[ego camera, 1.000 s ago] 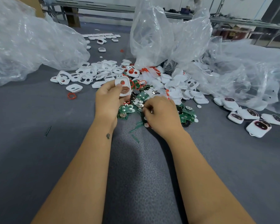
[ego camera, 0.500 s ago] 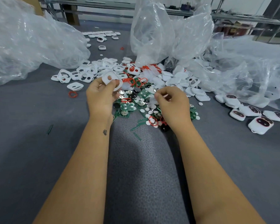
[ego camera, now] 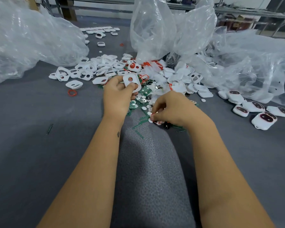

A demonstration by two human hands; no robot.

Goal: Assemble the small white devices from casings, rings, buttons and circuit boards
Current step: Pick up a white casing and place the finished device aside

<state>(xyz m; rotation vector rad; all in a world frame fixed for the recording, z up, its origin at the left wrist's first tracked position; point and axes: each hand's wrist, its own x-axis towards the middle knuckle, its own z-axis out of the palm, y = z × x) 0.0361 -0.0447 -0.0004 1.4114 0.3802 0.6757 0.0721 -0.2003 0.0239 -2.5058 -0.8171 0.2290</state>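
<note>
Left hand (ego camera: pixel 118 94) grips a white square plastic casing with a round hole (ego camera: pixel 131 81) at frame centre. Right hand (ego camera: pixel 171 108), lower right of it, pinches among small white round buttons (ego camera: pixel 149 113).

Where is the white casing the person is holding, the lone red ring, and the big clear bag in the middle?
white casing (ego camera: pixel 131 81), head view, on its flat face.
red ring (ego camera: pixel 72 92), head view, on its rim.
clear bag (ego camera: pixel 152 28), head view, on its crinkled side.
</note>
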